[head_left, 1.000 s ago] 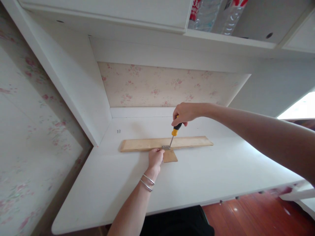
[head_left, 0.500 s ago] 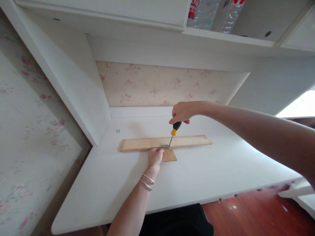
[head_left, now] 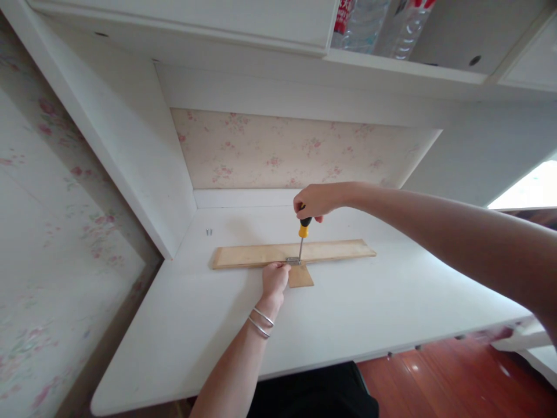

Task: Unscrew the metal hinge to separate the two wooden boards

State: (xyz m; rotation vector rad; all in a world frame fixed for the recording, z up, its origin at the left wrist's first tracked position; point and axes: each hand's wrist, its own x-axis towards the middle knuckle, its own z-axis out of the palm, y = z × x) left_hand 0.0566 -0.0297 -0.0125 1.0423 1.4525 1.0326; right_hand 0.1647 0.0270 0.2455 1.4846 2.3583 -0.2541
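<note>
My right hand (head_left: 314, 200) is wrapped round the black and yellow handle of a screwdriver (head_left: 303, 231), whose shaft points down, nearly upright. Its tip meets the right end of a small metal hinge (head_left: 293, 260) at the near edge of a long wooden board (head_left: 256, 254). With fingers pinched, my left hand (head_left: 275, 278) holds the hinge and board edge from the near side. Under the hinge a short wooden piece (head_left: 301, 276) sticks out toward me. Any screw below the tip is too small to make out.
Two small screws (head_left: 209, 231) lie on the white desk (head_left: 348, 313) behind the board's left end. Plastic bottles (head_left: 365, 26) stand on the shelf overhead. A white side panel (head_left: 117, 128) rises at the left. Something black (head_left: 313, 392) is below the desk's front edge.
My right hand has shifted slightly left, bringing the screwdriver from a tilt to nearly upright. My left hand, the board and the hinge stay in place.
</note>
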